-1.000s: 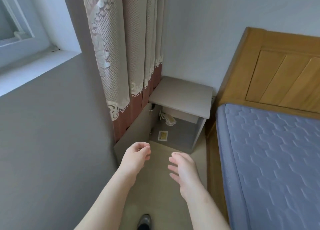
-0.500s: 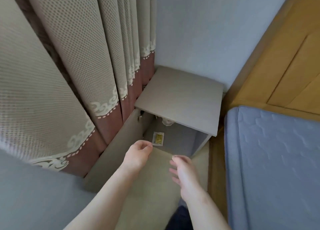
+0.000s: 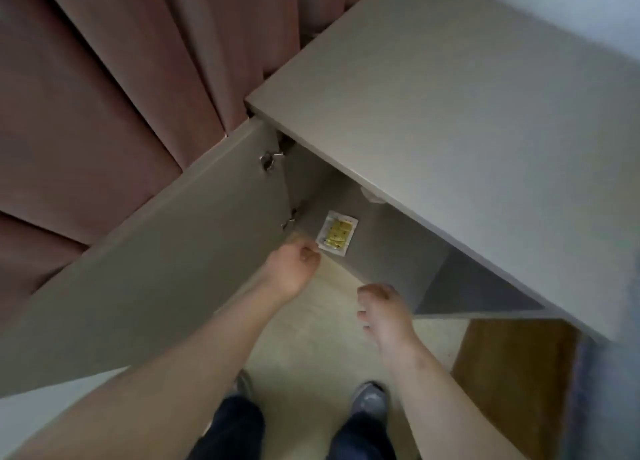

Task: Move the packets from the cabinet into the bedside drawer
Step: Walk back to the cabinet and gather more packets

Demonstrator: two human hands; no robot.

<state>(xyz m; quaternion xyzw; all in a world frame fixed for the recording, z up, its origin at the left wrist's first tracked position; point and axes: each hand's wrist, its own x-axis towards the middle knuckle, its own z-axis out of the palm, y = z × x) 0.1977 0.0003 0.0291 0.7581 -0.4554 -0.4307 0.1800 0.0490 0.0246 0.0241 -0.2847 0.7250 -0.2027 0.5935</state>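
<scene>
We look down into the open cabinet point(image 3: 450, 113), its door point(image 3: 173, 252) swung out to the left. A yellow-and-white packet point(image 3: 337, 233) lies flat on the cabinet's bottom, near the front left. Our left hand point(image 3: 294, 265) is at the packet's near corner, fingers curled; we cannot tell whether they pinch it or only touch it. Our right hand point(image 3: 384, 312) hangs to the right over the floor point(image 3: 304, 338), fingers loosely curled, grasping nothing.
</scene>
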